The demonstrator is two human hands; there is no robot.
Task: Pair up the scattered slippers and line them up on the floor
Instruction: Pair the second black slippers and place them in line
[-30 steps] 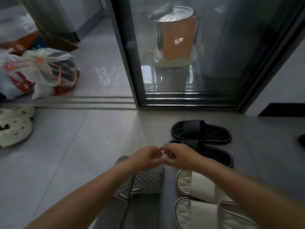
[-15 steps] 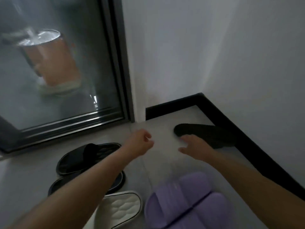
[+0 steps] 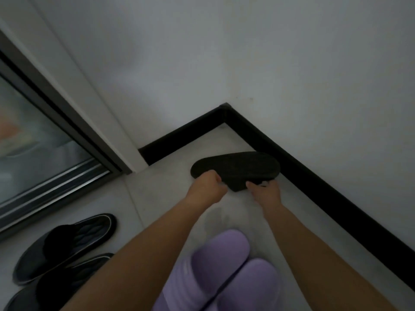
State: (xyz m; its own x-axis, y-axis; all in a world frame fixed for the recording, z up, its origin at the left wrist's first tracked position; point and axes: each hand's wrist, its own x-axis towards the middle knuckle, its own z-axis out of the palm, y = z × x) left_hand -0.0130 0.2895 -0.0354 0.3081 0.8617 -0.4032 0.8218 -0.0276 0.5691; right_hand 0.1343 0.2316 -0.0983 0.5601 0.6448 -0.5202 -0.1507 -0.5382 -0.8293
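A black slipper (image 3: 240, 168) lies sole-up on the pale floor in the corner, close to the black skirting. My left hand (image 3: 207, 187) grips its near left edge, and my right hand (image 3: 266, 191) holds its near right edge. A pair of purple slippers (image 3: 226, 272) sits side by side below my arms. A pair of black slippers with pale trim (image 3: 67, 245) lies at the lower left, partly hidden by my left forearm.
Black skirting (image 3: 314, 176) runs along two white walls that meet in a corner at the upper middle. A glass sliding door with a dark frame (image 3: 56, 122) and metal track fills the left side.
My view swung right from the lined-up slippers to the corner. Both hands reached forward and took hold of the black slipper by the skirting.
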